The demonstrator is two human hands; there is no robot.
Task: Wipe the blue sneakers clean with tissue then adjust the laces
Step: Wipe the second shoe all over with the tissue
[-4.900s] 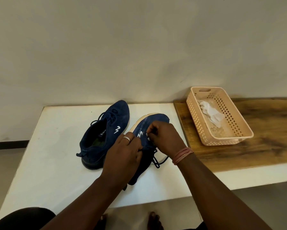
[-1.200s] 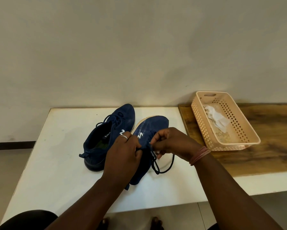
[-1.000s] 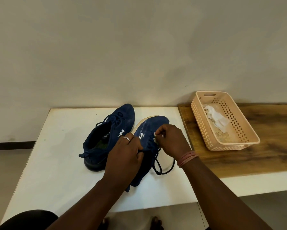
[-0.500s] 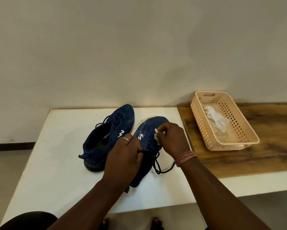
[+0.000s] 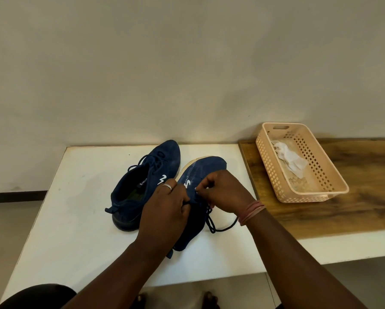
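Two blue sneakers stand on the white table [image 5: 75, 219]. The left sneaker [image 5: 142, 184] sits upright with its laces tied loosely. The right sneaker [image 5: 200, 172] leans on its side, pale sole toward the other shoe. My left hand [image 5: 164, 210] grips the right sneaker's lace area, fingers curled. My right hand [image 5: 222, 192] pinches the dark lace near the eyelets. A loop of lace [image 5: 222, 226] trails onto the table by my right wrist. The sneaker's middle is hidden under both hands.
A peach plastic basket [image 5: 320, 192] sits on the wooden board [image 5: 365, 208] to the right, with crumpled white tissue [image 5: 289, 159] inside. The wall runs close behind the table. My knee [image 5: 31, 295] and bare feet [image 5: 173, 299] show below the table's front edge.
My right hand pulled the lace out to the right, then came back to the eyelets and now sits slightly lower on the shoe. My left hand kept its grip.
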